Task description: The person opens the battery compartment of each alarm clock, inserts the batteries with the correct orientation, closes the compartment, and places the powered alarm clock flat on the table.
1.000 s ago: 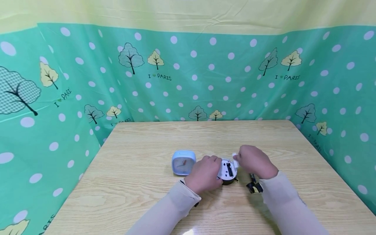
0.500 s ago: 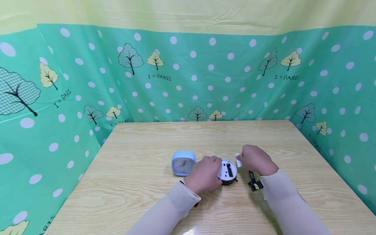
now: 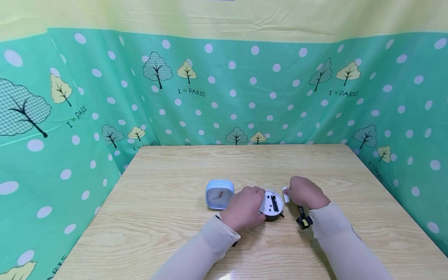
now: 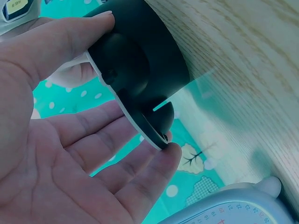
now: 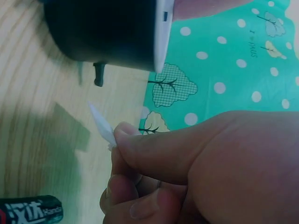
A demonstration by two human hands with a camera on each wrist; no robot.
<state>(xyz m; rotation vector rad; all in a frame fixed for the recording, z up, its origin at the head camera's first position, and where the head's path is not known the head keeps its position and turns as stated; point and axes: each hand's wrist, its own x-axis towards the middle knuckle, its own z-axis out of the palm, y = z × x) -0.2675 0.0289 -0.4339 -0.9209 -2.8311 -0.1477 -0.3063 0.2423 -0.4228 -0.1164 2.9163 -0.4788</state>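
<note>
A round black clock (image 4: 140, 60) lies face down, with its white back (image 3: 271, 203) upward and a dark battery slot showing in it. My left hand (image 3: 245, 208) grips the clock from its left side. In the left wrist view the thumb presses the black side wall, while the fingers reach along the white back's rim. Just right of the clock, my right hand (image 3: 306, 192) pinches a small white battery cover (image 3: 286, 195) between thumb and forefinger. The right wrist view shows this cover (image 5: 103, 125) apart from the clock, above the table. Its far side is hidden.
A light blue alarm clock (image 3: 219, 194) stands upright to the left of my left hand. One black battery with white lettering (image 5: 35, 209) lies on the wooden table (image 3: 168, 241), under the right hand. A green dotted curtain (image 3: 199, 77) hangs behind the table.
The right hand has drawn the white cover away from the clock's right edge, to the right and slightly lower. The left hand keeps its grip on the clock.
</note>
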